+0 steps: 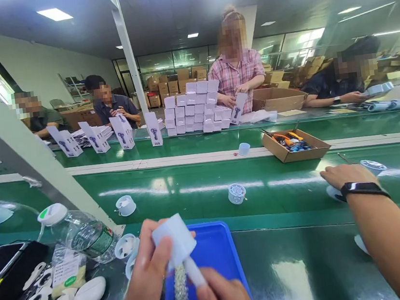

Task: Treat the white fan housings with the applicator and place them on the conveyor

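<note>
White moulded-plastic fan housing [176, 240], light, stiff and smooth, sits above the blue plastic tray [220, 254]; your left hand [150, 278] has its grip clenched round it, your right hand [221, 296] pinching its thin stem, so hold the boxy body

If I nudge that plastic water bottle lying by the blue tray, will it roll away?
Probably a little. The plastic water bottle lies on its side and looks round, so it could roll; the white round parts beside it may stop it. It looks nearly empty, hence light.
</note>
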Tool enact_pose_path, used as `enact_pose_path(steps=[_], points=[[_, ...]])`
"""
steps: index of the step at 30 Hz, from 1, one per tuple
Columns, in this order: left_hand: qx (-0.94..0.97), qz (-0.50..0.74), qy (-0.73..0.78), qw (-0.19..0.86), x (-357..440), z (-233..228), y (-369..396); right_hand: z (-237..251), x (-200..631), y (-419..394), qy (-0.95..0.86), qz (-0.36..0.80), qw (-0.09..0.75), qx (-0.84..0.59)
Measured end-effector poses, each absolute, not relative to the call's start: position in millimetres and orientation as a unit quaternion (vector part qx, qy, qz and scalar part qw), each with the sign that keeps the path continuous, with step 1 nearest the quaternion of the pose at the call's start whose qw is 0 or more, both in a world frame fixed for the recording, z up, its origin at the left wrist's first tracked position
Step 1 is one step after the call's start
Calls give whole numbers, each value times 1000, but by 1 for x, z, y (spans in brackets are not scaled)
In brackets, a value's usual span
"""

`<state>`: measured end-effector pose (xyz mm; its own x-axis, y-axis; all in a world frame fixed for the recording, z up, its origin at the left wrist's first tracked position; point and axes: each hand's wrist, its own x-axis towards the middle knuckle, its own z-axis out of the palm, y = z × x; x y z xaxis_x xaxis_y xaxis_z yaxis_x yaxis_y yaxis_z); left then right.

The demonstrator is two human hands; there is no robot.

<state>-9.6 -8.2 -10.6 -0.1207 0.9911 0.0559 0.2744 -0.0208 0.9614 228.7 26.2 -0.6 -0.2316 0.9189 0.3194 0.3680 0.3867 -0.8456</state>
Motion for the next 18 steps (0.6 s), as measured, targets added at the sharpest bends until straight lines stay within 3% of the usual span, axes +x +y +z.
enact_pose_path(steps=[3, 8, 12, 18], points=[[605, 408, 601, 327, -15, -10, 50, -38, 174, -6, -722, 382, 366, -447], [677, 246, 655, 230, -18, -32, 127, -69, 166, -4, -667, 377, 412, -493], [681, 166, 692, 173, -21, -47, 148, -83, 167, 1, -635, 407, 469, -460], [552, 94, 824, 90, -76, -42, 148, -106, 155, -3, -629, 474, 452, -418]])
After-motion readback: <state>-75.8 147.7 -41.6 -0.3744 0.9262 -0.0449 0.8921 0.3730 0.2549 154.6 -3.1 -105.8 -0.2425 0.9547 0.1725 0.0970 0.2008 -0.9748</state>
